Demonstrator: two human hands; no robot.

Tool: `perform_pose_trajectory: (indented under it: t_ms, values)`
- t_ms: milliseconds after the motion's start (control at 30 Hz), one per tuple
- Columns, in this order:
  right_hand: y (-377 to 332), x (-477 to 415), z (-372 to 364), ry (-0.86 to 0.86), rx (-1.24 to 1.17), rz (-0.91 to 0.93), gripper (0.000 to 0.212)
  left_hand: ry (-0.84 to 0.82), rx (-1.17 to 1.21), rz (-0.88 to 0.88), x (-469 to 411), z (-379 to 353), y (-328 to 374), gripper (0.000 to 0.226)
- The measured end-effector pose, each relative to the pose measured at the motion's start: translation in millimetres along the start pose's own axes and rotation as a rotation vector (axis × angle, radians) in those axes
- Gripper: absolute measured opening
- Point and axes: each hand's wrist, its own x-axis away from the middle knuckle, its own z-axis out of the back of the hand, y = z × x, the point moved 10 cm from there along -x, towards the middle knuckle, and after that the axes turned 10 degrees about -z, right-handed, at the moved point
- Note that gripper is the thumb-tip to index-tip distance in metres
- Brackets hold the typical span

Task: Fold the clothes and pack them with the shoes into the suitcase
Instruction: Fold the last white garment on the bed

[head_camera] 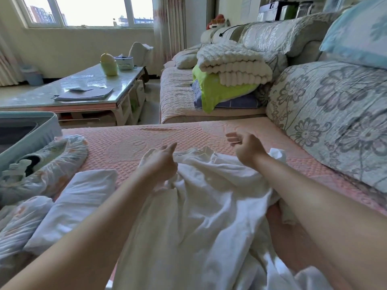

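Two long forearms, bare all the way to the wrists. Left hand [162, 162] and right hand [247, 148] likewise bare, slim-fingered.

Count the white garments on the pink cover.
2: a folded white garment at lower left, and a crumpled white garment in the middle. More may be hidden out of frame.

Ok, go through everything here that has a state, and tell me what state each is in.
Suitcase: open.
White garment: unfolded, crumpled on the sofa.
Other white cloth: folded, beside it.
Shoe: in a floral bag, outside the suitcase.
Left hand: fingers pinch the garment's edge.
Right hand: fingers curled, grip unclear.
Blankets: folded, stacked.
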Motion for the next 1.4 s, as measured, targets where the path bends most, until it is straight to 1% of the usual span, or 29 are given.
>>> perform_pose_trajectory:
  t_ms: [33,100,233,300,367,433,500,567,633,667,700,767,800,833,867,900,933,967,1000,1033,1067,1100,1133,1167,1200,1300,1333,1367,1400]
  values:
    - [5,1,17,0.052,0.048,-0.009,0.053,0.025,0.013,-0.038,3,3,14,0.07]
    - [23,8,41,0.095,0.155,-0.056,0.055,0.063,0.045,-0.141,9,4,50,0.061]
    - [67,20,66,0.057,0.323,-0.142,0.052,0.048,-0.023,-0.369,14,-13,128,0.049]
    - [80,25,72,0.03,0.394,-0.123,0.055,0.027,-0.019,-0.403,10,-27,156,0.042]
    - [87,28,78,0.036,0.4,-0.11,0.062,0.028,0.019,-0.429,5,-35,181,0.038]
    - [103,28,86,0.049,0.404,-0.208,0.071,0.031,0.048,-0.457,1,-41,206,0.037]
    - [124,30,91,0.022,0.45,-0.376,0.076,-0.037,0.037,-0.482,-4,-54,229,0.042]
    - [139,33,93,-0.014,0.525,-0.449,0.065,-0.152,-0.018,-0.476,-8,-76,245,0.051]
    - [149,34,90,-0.049,0.53,-0.464,0.051,-0.204,-0.013,-0.448,-11,-89,254,0.047]
    - [151,34,89,-0.05,0.437,-0.466,0.046,-0.192,0.026,-0.42,-14,-90,255,0.038]
    - [149,34,88,-0.044,0.266,-0.465,0.04,-0.149,0.07,-0.388,-16,-86,255,0.03]
    - [138,34,88,-0.025,-0.164,-0.425,0.025,0.008,0.112,-0.334,-20,-67,249,0.019]
    - [135,32,94,0.006,-0.332,-0.412,0.019,0.103,0.132,-0.319,-20,-53,247,0.017]
    - [132,31,104,0.054,-0.419,-0.406,0.016,0.196,0.168,-0.305,-19,-39,243,0.015]
    - [132,31,117,0.118,-0.427,-0.398,0.016,0.285,0.213,-0.285,-17,-24,238,0.014]
    - [128,34,138,0.2,-0.334,-0.374,0.017,0.357,0.274,-0.255,-16,-11,234,0.013]
    - [125,37,160,0.286,-0.136,-0.342,0.019,0.415,0.343,-0.223,-14,-1,231,0.013]
    - [121,43,183,0.368,0.127,-0.304,0.021,0.452,0.41,-0.199,-14,4,231,0.013]
    - [119,49,200,0.418,0.386,-0.282,0.026,0.449,0.481,-0.199,-16,4,234,0.014]
    - [122,54,211,0.417,0.6,-0.307,0.032,0.397,0.545,-0.226,-20,-1,242,0.018]
    - [130,58,217,0.378,0.768,-0.37,0.036,0.28,0.583,-0.268,-23,-14,253,0.027]
    - [138,63,217,0.32,0.913,-0.432,0.038,0.111,0.557,-0.318,-23,-34,267,0.039]
    - [143,66,213,0.27,1.036,-0.447,0.041,-0.058,0.455,-0.37,-18,-55,279,0.053]
    - [146,67,203,0.221,1.13,-0.416,0.046,-0.169,0.337,-0.412,-12,-72,285,0.063]
    - [148,66,190,0.178,1.188,-0.35,0.052,-0.2,0.245,-0.447,-6,-81,288,0.066]
    - [142,68,145,0.02,1.117,-0.116,0.086,-0.059,0.015,-0.52,14,-80,289,0.055]
    - [133,69,132,-0.015,1.107,-0.036,0.092,-0.026,-0.092,-0.519,21,-80,286,0.057]
    - [120,71,121,-0.031,1.093,0.05,0.09,-0.011,-0.181,-0.501,26,-83,281,0.06]
    - [111,71,109,-0.053,1.062,0.115,0.082,-0.015,-0.234,-0.469,29,-87,276,0.059]
